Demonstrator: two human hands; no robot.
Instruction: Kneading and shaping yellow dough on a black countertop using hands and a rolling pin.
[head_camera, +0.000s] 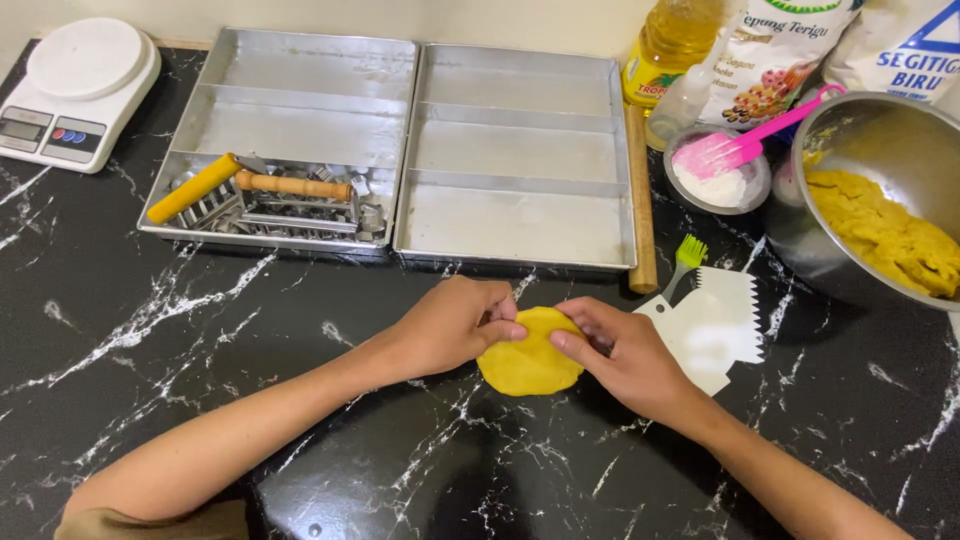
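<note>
I press my left hand (455, 325) and right hand (625, 355) against a flattened yellow dough disc (530, 355) on the black marble counter (200, 330), fingertips pinching its rim at nine and three o'clock, seemingly so it spreads evenly. The dough looks smooth, thick and roughly round. More of it waits in the steel bowl (900, 150) at two o'clock, with the metal trays (510, 150) at twelve.

- Two bare forearms, uncovered from fingers back to elbows.
- Left hand (455, 325) and right hand (625, 355): no rings, no gloves, no watch.
- Olive-brown sleeve (150, 522) edge far behind left fingers, at elbow.
</note>
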